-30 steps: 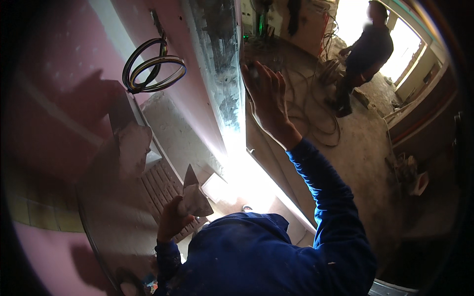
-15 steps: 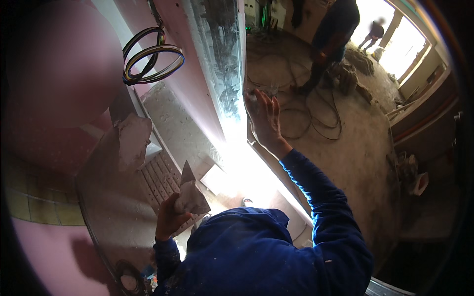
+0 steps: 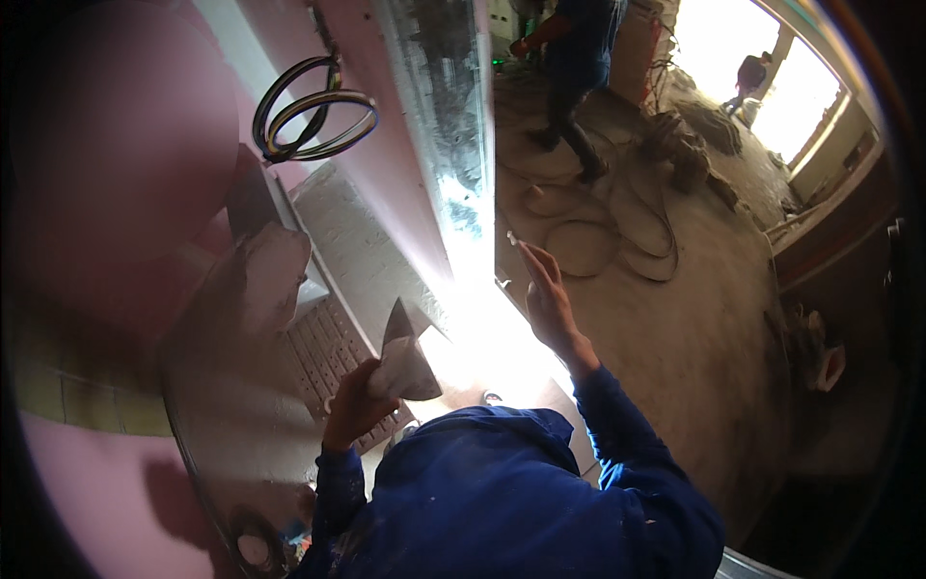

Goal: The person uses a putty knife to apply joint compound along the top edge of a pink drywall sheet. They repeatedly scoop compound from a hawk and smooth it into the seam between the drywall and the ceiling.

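Note:
My left hand [image 3: 362, 405] is closed round a trowel, its fingers wrapped at the handle. The trowel's pointed blade [image 3: 397, 323] tilts upward, and a lump of pale plaster [image 3: 405, 369] sits on it. My right hand [image 3: 552, 301] is raised beside the wall end, apart from it, with fingers stretched out close together. A small pale spot shows at its fingertips; what it is I cannot make out. Ahead stands the wall's grey, plaster-smeared end face [image 3: 446, 125], brightly lit lower down.
Looped wires [image 3: 313, 125] hang from the pink wall [image 3: 362, 58]. A perforated step platform [image 3: 333, 352] lies below, near a plaster-covered board [image 3: 275, 275]. Hoses [image 3: 617, 232] curl over the dusty floor. A co-worker [image 3: 579, 58] stands beyond the wall; another person [image 3: 750, 79] is by the bright openings.
My right hand has come down and away from the wall end. The trowel in my left hand has shifted slightly right. The nearer co-worker has moved left.

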Tool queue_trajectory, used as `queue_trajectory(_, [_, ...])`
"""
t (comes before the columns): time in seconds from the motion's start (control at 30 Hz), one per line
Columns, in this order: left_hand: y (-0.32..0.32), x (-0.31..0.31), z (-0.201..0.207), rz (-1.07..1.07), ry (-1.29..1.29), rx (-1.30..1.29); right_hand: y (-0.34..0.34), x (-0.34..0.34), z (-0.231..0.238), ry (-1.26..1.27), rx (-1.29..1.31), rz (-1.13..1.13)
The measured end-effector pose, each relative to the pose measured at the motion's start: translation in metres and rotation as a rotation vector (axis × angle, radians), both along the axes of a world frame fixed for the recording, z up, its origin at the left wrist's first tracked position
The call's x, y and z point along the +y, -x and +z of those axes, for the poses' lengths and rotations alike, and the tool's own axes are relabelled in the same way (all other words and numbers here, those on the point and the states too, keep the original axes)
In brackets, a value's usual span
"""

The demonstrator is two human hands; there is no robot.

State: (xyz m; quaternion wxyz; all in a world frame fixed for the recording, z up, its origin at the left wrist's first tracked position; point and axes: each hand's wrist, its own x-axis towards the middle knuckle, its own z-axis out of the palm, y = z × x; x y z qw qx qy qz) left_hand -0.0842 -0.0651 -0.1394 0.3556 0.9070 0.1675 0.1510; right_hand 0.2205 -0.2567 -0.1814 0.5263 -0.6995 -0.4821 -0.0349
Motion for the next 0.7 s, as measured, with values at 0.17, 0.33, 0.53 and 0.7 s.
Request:
queue_trajectory(0.17, [-0.036,0.002,-0.005,-0.018,0.119,0.022,0.07,-0.018,0.056,0.062,0.017,0.357])
queue_trajectory(0.33, [-0.045,-0.001,-0.011,0.001,0.289,-0.103,0.086,-0.014,0.019,0.238,-0.16,0.391])
queue_trajectory(0.53, [-0.024,0.018,-0.015,-0.022,0.338,-0.144,0.027,0.028,-0.022,-0.025,0.295,-0.073])
queue_trajectory(0.7, [-0.003,0.013,-0.016,0.005,0.275,0.053,0.004,0.098,-0.009,-0.186,0.158,-0.325])
